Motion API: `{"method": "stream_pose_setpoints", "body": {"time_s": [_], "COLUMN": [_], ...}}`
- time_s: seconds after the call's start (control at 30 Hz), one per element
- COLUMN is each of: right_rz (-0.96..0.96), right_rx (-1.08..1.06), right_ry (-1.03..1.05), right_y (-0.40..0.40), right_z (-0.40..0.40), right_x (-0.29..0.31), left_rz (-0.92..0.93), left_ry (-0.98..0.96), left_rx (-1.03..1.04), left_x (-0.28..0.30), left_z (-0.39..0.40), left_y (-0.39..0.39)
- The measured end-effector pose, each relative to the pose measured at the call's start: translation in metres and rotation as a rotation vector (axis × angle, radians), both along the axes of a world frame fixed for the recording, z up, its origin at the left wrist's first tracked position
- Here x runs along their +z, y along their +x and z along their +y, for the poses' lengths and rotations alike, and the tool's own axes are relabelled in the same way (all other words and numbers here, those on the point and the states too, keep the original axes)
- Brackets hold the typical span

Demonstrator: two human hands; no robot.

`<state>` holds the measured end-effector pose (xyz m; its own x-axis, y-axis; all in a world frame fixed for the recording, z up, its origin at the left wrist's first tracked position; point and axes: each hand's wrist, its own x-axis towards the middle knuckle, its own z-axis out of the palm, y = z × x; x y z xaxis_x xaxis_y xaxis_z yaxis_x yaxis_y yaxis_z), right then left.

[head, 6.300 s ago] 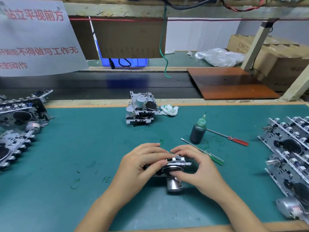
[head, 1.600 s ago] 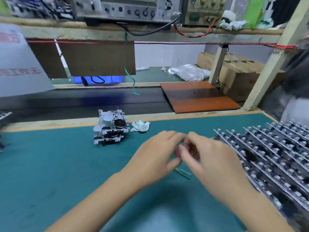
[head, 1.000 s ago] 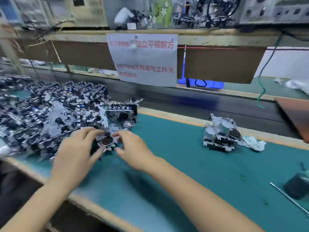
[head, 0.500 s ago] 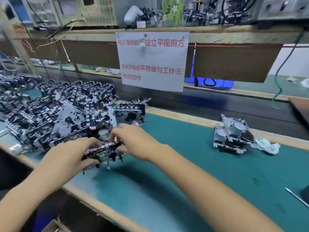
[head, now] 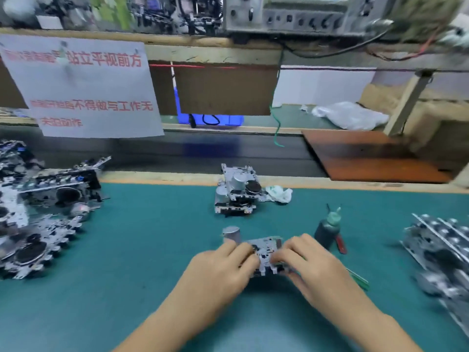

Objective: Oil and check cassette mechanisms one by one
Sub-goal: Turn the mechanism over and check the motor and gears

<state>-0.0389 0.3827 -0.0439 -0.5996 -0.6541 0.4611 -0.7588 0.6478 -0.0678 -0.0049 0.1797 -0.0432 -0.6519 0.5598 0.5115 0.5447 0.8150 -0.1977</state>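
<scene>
A metal cassette mechanism (head: pixel 264 251) with a silver motor can at its far left corner sits at the middle of the green mat (head: pixel 142 250). My left hand (head: pixel 223 270) grips its left end and my right hand (head: pixel 312 265) grips its right end. The near half of the mechanism is hidden under my fingers. A dark oil bottle (head: pixel 327 229) with a green needle cap stands just beyond my right hand.
A pile of mechanisms (head: pixel 38 214) fills the left of the mat and rows of mechanisms (head: pixel 441 252) the right. A small stack of mechanisms (head: pixel 237 190) and a crumpled cloth (head: pixel 279 194) lie at the far edge. Red-handled (head: pixel 341 246) and green-handled (head: pixel 357 278) screwdrivers lie beside the bottle.
Both hands lifted one mechanism off the left pile and carried it right to the middle of the mat. The view swung right with them.
</scene>
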Motion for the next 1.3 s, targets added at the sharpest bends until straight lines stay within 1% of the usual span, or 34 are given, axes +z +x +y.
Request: {"method": "stream_pose_setpoints", "body": {"time_s": [0.07, 0.13, 0.17, 0.2, 0.23, 0.3, 0.33, 0.37, 0.43, 0.47, 0.53, 0.63, 0.83, 0.93, 1.07, 1.23, 1.3], "right_rz": [0.071, 0.09, 0.087, 0.079, 0.071, 0.027, -0.037, -0.127, -0.293, -0.344, -0.399, -0.409, -0.384, -0.386, -0.434, -0.458, -0.435], "right_rx": [-0.057, -0.085, -0.096, -0.102, -0.11, -0.121, -0.132, -0.154, -0.218, -0.246, -0.285, -0.345, -0.392, -0.402, -0.409, -0.389, -0.387], "right_ry": [0.005, 0.013, 0.007, -0.005, -0.023, -0.082, -0.142, -0.23, -0.44, -0.537, -0.663, -0.729, -0.764, -0.766, -0.739, -0.724, -0.719], "right_y": [0.008, 0.016, 0.019, 0.021, 0.022, 0.024, 0.025, 0.026, 0.027, 0.026, 0.023, 0.018, 0.015, 0.015, 0.015, 0.015, 0.015], "right_z": [0.024, 0.037, 0.042, 0.045, 0.047, 0.05, 0.051, 0.052, 0.054, 0.055, 0.058, 0.056, 0.056, 0.054, 0.053, 0.051, 0.05], "right_x": [-0.016, -0.034, -0.04, -0.043, -0.045, -0.045, -0.045, -0.044, -0.044, -0.045, -0.048, -0.047, -0.05, -0.05, -0.052, -0.055, -0.055], "left_rz": [0.054, 0.066, 0.039, -0.037, -0.152, -0.457, -0.611, -0.711, -0.775, -0.774, -0.757, -0.76, -0.765, -0.776, -0.81, -0.713, -0.715], "left_ry": [-0.015, 0.03, 0.071, 0.134, 0.221, 0.444, 0.541, 0.599, 0.585, 0.548, 0.497, 0.487, 0.564, 0.571, 0.549, 0.563, 0.548], "left_rx": [-0.102, -0.183, -0.188, -0.168, -0.135, -0.064, -0.042, -0.036, -0.042, -0.043, -0.04, -0.033, -0.01, -0.011, -0.004, 0.024, 0.024], "left_x": [-0.016, -0.03, -0.035, -0.038, -0.041, -0.042, -0.043, -0.045, -0.05, -0.051, -0.052, -0.052, -0.052, -0.052, -0.051, -0.05, -0.049], "left_z": [0.021, 0.028, 0.027, 0.023, 0.017, 0.005, 0.002, 0.0, 0.001, 0.002, 0.003, 0.005, 0.009, 0.009, 0.009, 0.018, 0.017], "left_y": [-0.004, -0.008, -0.01, -0.012, -0.014, -0.016, -0.017, -0.019, -0.023, -0.025, -0.026, -0.026, -0.026, -0.026, -0.026, -0.024, -0.025]}}
